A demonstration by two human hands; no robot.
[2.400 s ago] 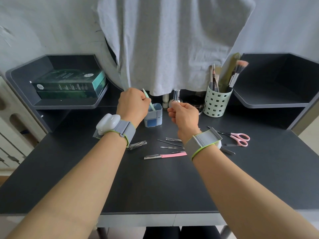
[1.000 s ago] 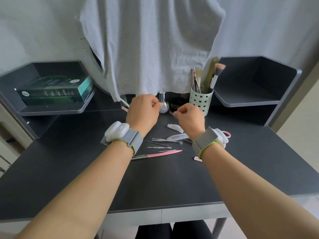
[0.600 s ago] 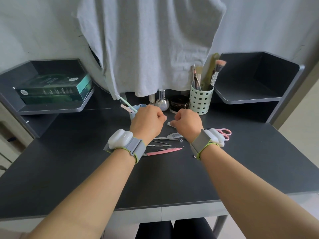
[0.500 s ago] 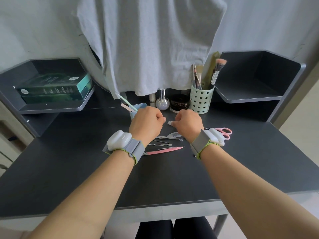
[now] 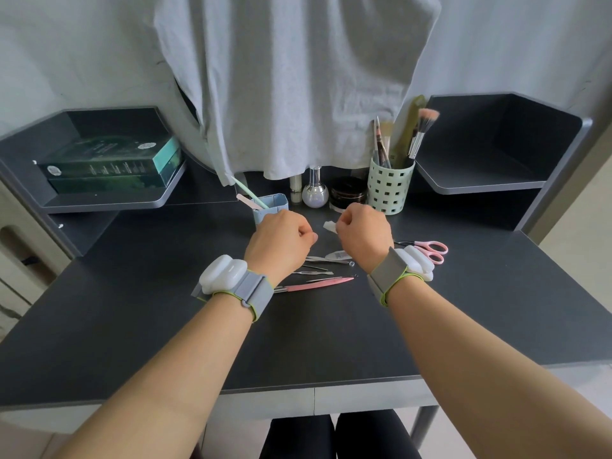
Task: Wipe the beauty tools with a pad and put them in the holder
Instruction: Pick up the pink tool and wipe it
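A person's two forearms reach over a dark tabletop (image 5: 165,326). The right hand (image 5: 362,235) is curled and pinches a small white pad (image 5: 330,226) between fingertips, holding it just above the surface. The left hand (image 5: 281,241) is curled in a loose fist beside it; whether it holds anything cannot be told. Below and between the hands lie the unwiped tools: slim metal implements (image 5: 318,270), a pink-handled tool (image 5: 314,284) and, further right, pink scissors (image 5: 429,250). Behind the left hand stands a small blue holder (image 5: 271,207), with a green stick and a pink file (image 5: 246,201) leaning out of it. The step in hand seems to be the pause between tools: the next move likely calls for the left hand to pick up another implement and bring it to the pad.
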